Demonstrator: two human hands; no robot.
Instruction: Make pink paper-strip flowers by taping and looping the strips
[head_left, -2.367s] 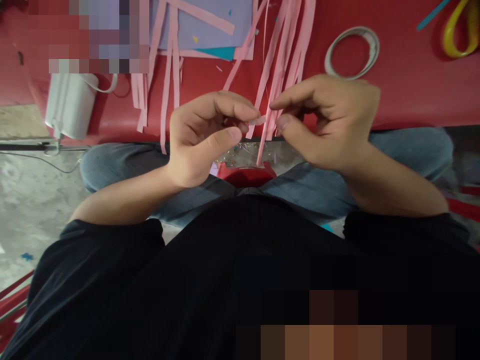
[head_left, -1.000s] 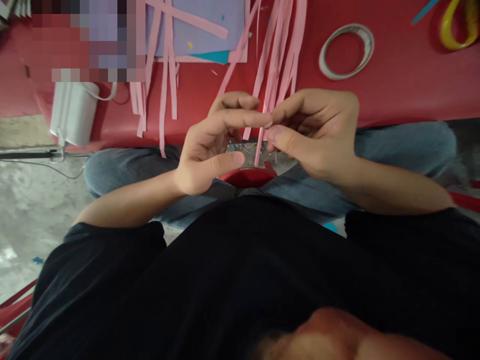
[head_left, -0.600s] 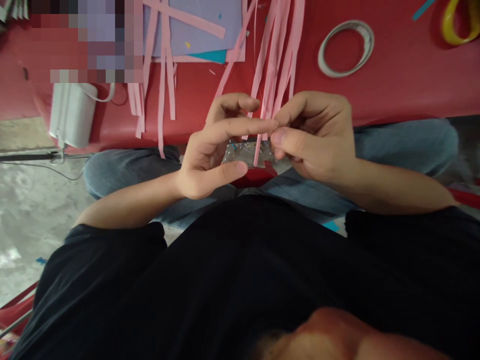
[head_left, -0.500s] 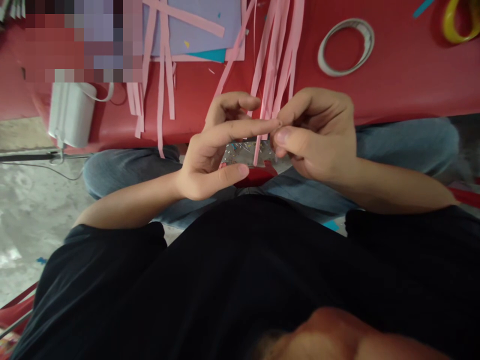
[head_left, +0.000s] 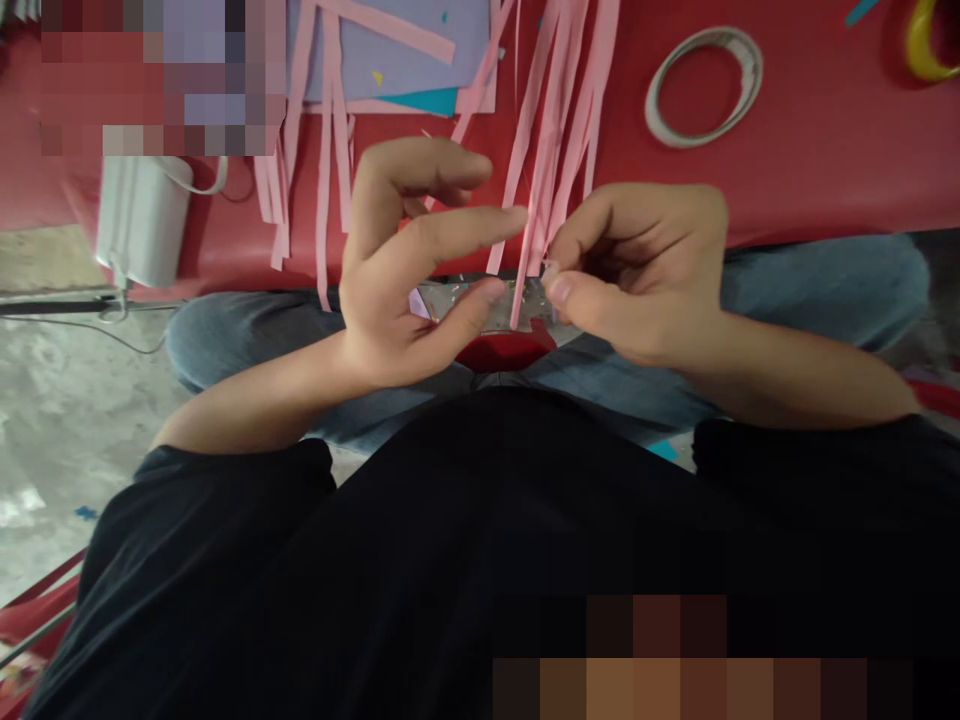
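My left hand [head_left: 397, 270] hovers over my lap with its fingers spread apart and holds nothing. Beside it, my right hand [head_left: 637, 270] pinches thumb and forefinger on a tiny pale scrap of tape or paper [head_left: 550, 272]. A bundle of long pink paper strips [head_left: 559, 130] hangs off the edge of the red table [head_left: 810, 150] between the two hands. Below them, in my lap, lies a shiny clear packet [head_left: 495, 305] on something red [head_left: 499, 352].
A ring of white tape [head_left: 703, 85] lies on the red table at the right. A lilac sheet [head_left: 397, 50] with more pink strips lies at the back, a yellow object [head_left: 930, 40] at the far right. A white box [head_left: 142, 220] stands on the floor, left.
My left hand has opened and drawn left, away from the right hand's pinch. The right hand stays closed on the small scrap.
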